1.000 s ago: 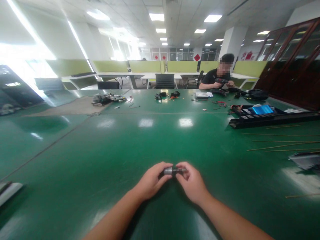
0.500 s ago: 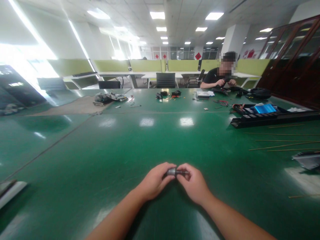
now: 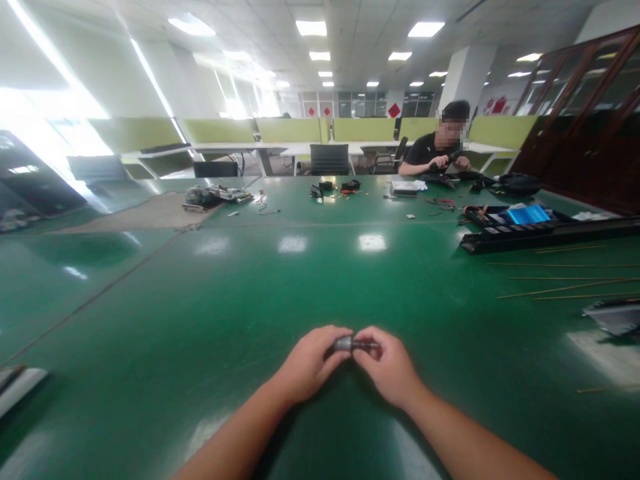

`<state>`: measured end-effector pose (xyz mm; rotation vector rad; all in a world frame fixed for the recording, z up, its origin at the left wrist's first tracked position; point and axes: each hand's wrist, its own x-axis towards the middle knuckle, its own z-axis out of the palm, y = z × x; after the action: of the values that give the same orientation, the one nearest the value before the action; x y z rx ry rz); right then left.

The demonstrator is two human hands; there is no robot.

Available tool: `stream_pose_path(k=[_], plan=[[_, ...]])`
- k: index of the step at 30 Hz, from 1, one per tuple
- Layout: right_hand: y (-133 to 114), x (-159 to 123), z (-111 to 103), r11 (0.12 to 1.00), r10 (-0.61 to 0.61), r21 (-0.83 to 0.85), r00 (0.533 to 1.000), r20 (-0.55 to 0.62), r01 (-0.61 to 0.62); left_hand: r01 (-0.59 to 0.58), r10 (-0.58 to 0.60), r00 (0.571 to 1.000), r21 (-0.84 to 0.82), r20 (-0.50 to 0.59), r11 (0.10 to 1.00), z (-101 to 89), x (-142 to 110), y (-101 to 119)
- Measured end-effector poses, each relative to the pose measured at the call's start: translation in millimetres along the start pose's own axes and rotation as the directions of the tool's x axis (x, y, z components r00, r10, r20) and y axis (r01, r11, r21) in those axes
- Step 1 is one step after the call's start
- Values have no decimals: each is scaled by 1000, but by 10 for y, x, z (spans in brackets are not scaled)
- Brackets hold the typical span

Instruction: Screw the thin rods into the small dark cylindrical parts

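Observation:
Between my fingertips, above the green table, is a small grey metal cylinder (image 3: 344,343) with a thin dark shaft (image 3: 361,345) pointing right; its exact kind is too small to make out. My left hand (image 3: 311,363) is closed around the cylinder, thumb below and fingers on top, hiding its left end. The shaft is pinched by my right hand (image 3: 387,370), with thumb and fingers close against the cylinder. Both hands nearly touch at their fingertips.
The green tabletop (image 3: 240,287) spreads around my hands. Thin brass-coloured rods (image 3: 565,291) and a black tray (image 3: 530,239) lie at the right. Electronic parts (image 3: 217,195) sit far left. Across the table a person (image 3: 435,157) handles a dark object.
The view has shifted very slightly. My hands keep the same hold on the cylinder and shaft; no clear movement between them shows.

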<state>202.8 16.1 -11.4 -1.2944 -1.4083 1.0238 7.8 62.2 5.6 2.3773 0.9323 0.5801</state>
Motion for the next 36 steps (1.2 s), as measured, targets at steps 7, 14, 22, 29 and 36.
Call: stream_pose_path(k=[7,14,22,29,36], plan=[[-1,4,-14,1000,8,-22,1000,5,-7,3,-3,1000,-7,-6,1000,1,4,-15],[19,18,-22,999,7,-36,1000,3,-7,-10,11,1000,14,-25,1000,10,-6,-20],[13,27,-18,1000,8,6,1000,-3,-8,-15,16,999,19,-49,1000,14,-6,-24],[18,17,-27,1000,18,18,1000,0,-18,-7,8,999,20,-50,1000,16,-16,-34],[23,32,-26,994,29,107,999,26,-32,11,-9,998,30,-59,999,11,-14,-37]])
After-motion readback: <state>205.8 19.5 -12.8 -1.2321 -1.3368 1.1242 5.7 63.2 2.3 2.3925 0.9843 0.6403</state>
